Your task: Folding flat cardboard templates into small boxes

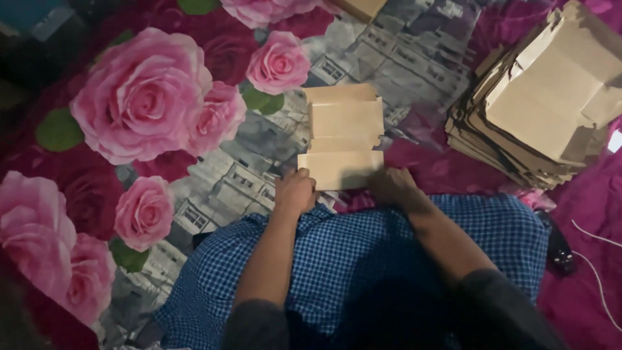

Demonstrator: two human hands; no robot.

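Observation:
A flat brown paper piece [343, 136], folded into bands, lies on the flowered cloth [149, 97] straight ahead of me. My left hand [295, 191] presses on its near left corner, fingers curled over the edge. My right hand [391, 186] rests at the near right corner, fingers bent down onto the paper's bottom fold. Both forearms reach out over my blue checked lap [363, 259].
A tall, untidy stack of brown paper pieces [538, 110] sits at the right. Another brown piece [359, 8] shows at the top edge. A dark small device [560, 249] and a white cable [599, 272] lie at the lower right.

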